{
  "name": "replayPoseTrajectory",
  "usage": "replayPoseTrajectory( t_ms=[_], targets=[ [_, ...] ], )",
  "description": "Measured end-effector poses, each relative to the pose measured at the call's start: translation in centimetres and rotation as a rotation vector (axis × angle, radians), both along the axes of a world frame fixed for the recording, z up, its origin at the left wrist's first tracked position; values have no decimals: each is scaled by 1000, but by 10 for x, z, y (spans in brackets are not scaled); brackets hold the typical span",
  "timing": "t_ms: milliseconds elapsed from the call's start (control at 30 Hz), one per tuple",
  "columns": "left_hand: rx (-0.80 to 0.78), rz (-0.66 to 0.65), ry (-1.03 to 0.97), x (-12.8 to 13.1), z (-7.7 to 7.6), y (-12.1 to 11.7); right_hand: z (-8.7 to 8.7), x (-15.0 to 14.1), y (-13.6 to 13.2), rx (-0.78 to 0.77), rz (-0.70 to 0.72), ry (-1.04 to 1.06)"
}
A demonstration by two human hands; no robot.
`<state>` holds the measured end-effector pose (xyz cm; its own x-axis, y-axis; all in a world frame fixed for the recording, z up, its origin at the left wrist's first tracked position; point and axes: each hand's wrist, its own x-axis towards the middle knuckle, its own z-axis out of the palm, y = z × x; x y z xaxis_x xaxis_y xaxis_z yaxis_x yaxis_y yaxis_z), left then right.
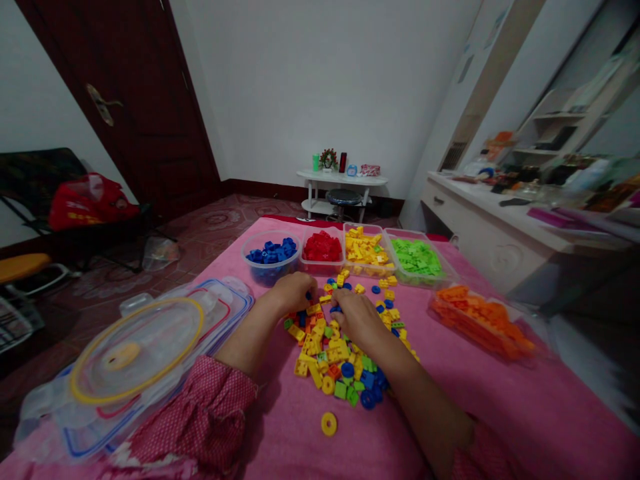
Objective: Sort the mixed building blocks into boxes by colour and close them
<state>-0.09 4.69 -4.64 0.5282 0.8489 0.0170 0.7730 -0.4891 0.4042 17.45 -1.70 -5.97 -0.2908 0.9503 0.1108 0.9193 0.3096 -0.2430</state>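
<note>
A mixed pile of toy building bricks [337,350] in yellow, blue, green and orange lies on the pink cloth. At its far left edge, my left hand [296,292] is closed with curled fingers, and a bit of dark blue brick [309,295] shows at the fingertips. My right hand [354,315] reaches over the pile from the right, its fingers pinched on a blue brick [336,309]. Just beyond my hands stand a round tub of blue bricks [273,252] and a box of red bricks [323,247].
Farther right are boxes of yellow bricks [367,248] and green bricks [416,257]. A box of orange bricks [483,320] sits at the right. Stacked clear lids [145,353] lie at the left. One yellow ring [329,424] lies nearest me.
</note>
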Motion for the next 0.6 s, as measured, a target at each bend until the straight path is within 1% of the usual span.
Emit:
replayPoseTrajectory(
  t_ms=[133, 267, 333, 400, 433, 467, 533, 600],
  targets=[
    [-5, 68, 53, -1, -2, 0, 0, 0, 0, 9, -12, -10],
    [-13, 34, 49, -4, -6, 4, -5, 5, 2, 42, 11, 25],
    [-7, 37, -57, -4, -5, 6, -5, 9, 5, 76, 10, 84],
    [-52, 58, -253, -1, 1, 5, -1, 15, 8, 135, -21, 182],
    [-120, 69, -379, 2, 5, 4, 2, 18, 9, 177, -43, 249],
    [-221, 81, -517, 6, 9, 2, 6, 20, 11, 224, -64, 330],
    [-491, 104, -813, 16, 15, -4, 16, 24, 12, 316, -93, 516],
    [-781, 120, -1082, 28, 18, -10, 26, 24, 11, 385, -105, 682]
  ],
)
